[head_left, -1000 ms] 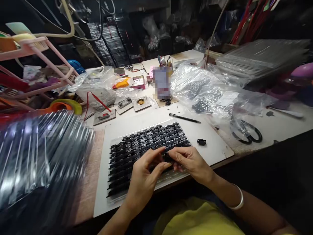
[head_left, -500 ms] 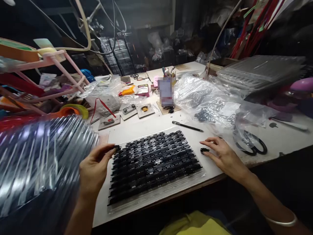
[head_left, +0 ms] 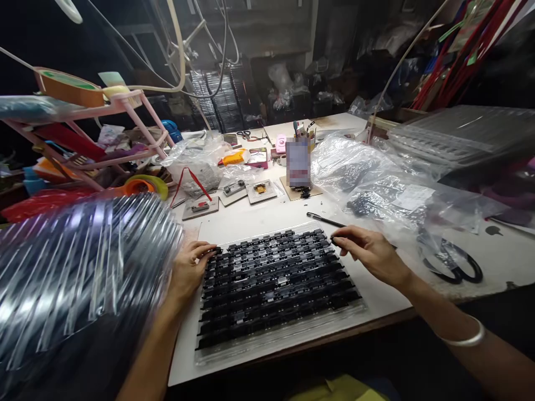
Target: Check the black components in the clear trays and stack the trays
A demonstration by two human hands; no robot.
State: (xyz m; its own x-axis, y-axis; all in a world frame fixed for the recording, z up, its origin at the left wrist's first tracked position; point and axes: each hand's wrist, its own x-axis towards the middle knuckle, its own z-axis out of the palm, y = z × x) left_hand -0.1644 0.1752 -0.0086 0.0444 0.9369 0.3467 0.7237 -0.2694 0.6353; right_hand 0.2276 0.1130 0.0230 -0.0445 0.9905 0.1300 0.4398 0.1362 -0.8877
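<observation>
A clear plastic tray (head_left: 267,344) lies on the white table, filled with rows of small black plastic parts (head_left: 271,284). At the tray's far left corner, my left hand (head_left: 189,270) pinches a small black part (head_left: 218,250) between thumb and fingertips. My right hand (head_left: 370,250) is at the far right corner, its fingers closed on another small black part (head_left: 333,239), of which only a bit shows. A black pen (head_left: 324,219) lies just beyond my right hand, partly covered by it.
Stacked clear trays (head_left: 75,278) rise at the left, beside a pink rack (head_left: 137,120). Clear plastic bags (head_left: 376,172) and black-handled scissors (head_left: 460,267) lie at the right. Several small square boards (head_left: 234,192) and a pixelated upright object (head_left: 298,162) stand behind the tray.
My right hand has moved left to the tray's far right corner with its black part. My left hand stays at the far left corner. The whole view has shifted slightly.
</observation>
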